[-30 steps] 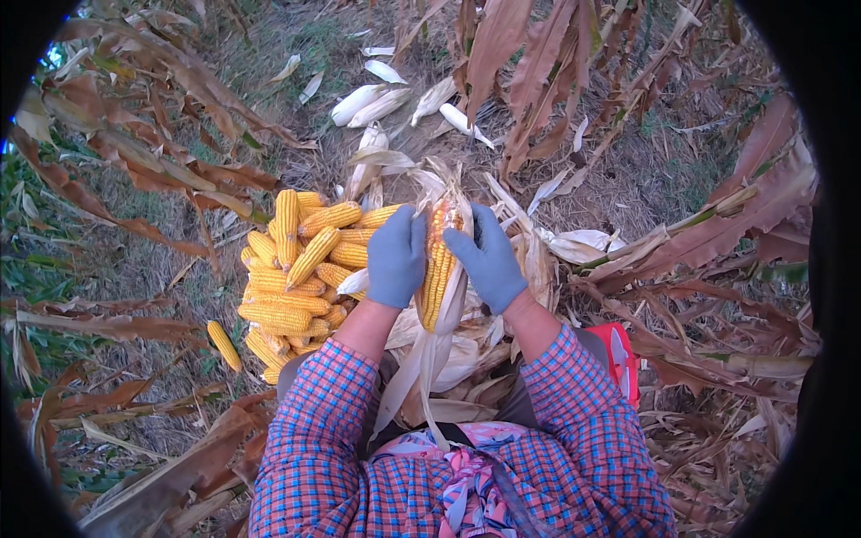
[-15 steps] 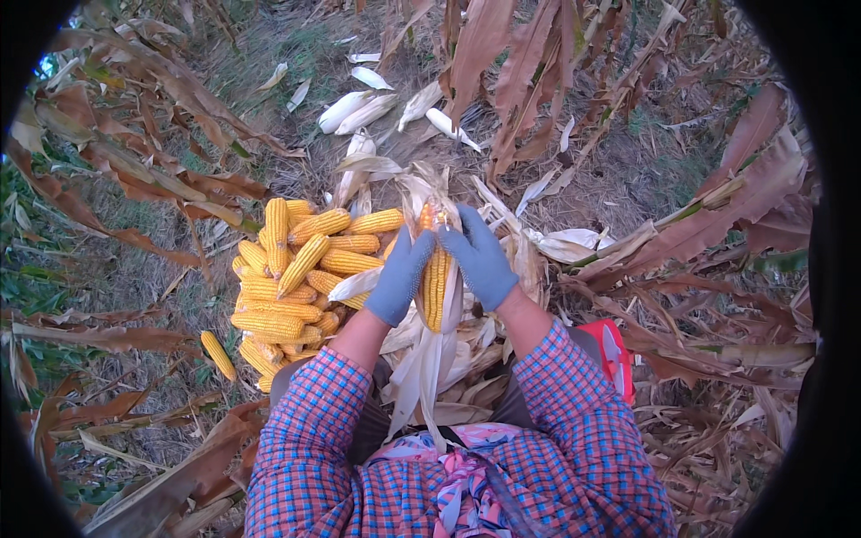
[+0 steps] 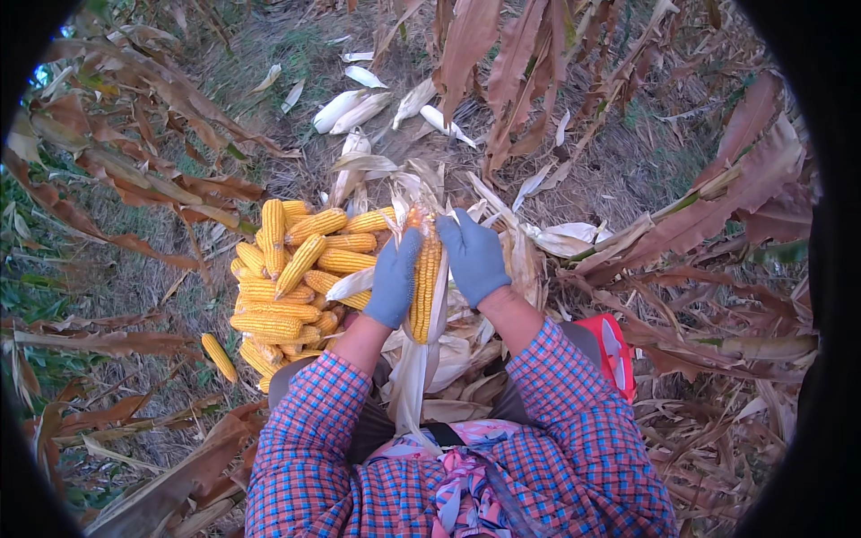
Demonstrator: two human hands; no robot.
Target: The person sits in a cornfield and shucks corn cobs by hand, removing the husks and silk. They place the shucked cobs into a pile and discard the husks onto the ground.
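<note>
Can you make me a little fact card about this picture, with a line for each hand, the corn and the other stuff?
Left hand: gloved, holding a yellow corn cob
Right hand: gloved, at the cob's right side; exact grip unclear
Dry husk: peeled open, hanging below the cob
Husked cobs: piled on the left
Lone cob: apart, farther left
Red-and-white object: beside the right leg; kind unclear
</note>
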